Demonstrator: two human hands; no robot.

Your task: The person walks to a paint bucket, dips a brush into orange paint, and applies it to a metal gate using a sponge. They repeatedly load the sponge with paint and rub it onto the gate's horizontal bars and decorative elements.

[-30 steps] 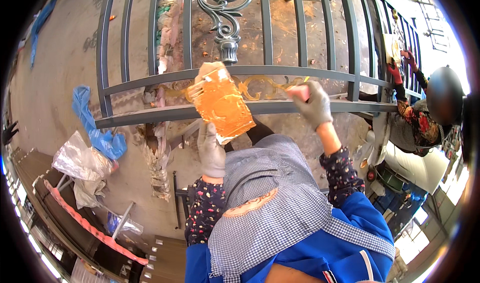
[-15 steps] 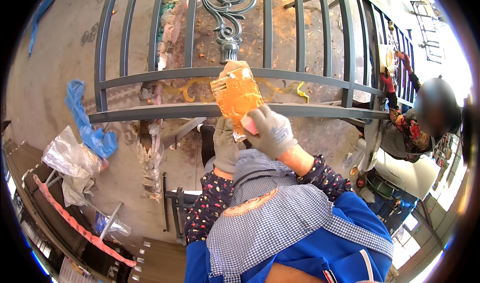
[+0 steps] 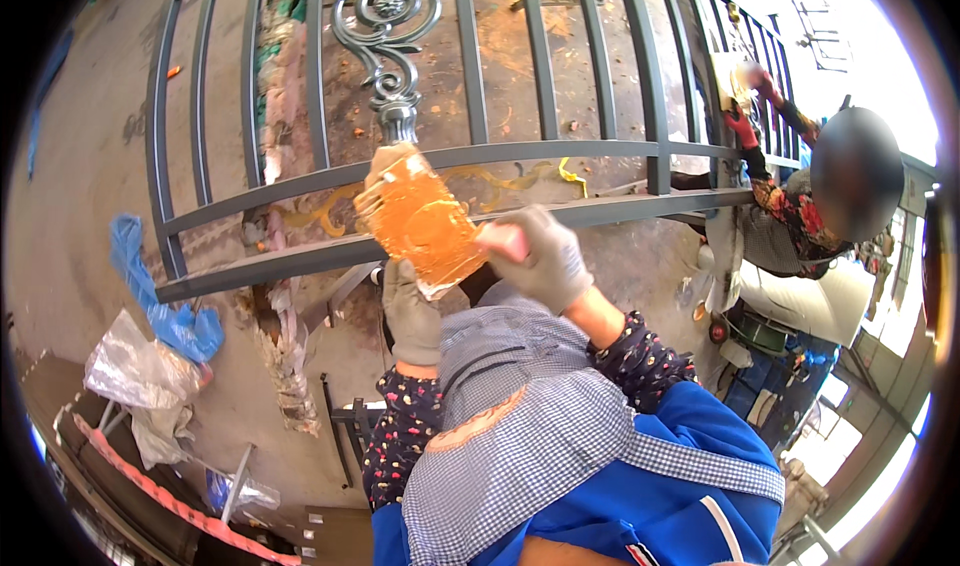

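My left hand (image 3: 411, 314), in a grey glove, grips the lower end of a flat piece of cardboard (image 3: 425, 228) smeared thick with orange-gold paint. Its ragged upper end overlaps the lower rails of a dark grey metal railing (image 3: 600, 149). In my right hand (image 3: 550, 263), also gloved, a pink sponge (image 3: 504, 241) is pinched at the cardboard's right edge; whether they touch I cannot tell. Just above the cardboard, a grey scrollwork ornament (image 3: 388, 61) runs up between the bars.
At the right, another person's red-gloved hand (image 3: 741, 126) is at the same railing, beside a pale board (image 3: 728, 81). Blue plastic (image 3: 180, 328) and clear plastic sheeting (image 3: 135, 361) lie at the left. Behind the rails, gold scrollwork (image 3: 490, 188) shows low down.
My right hand has drawn the sponge from the cardboard's lower end out to its right edge. The view has shifted, so the railing sits further left and tilted.
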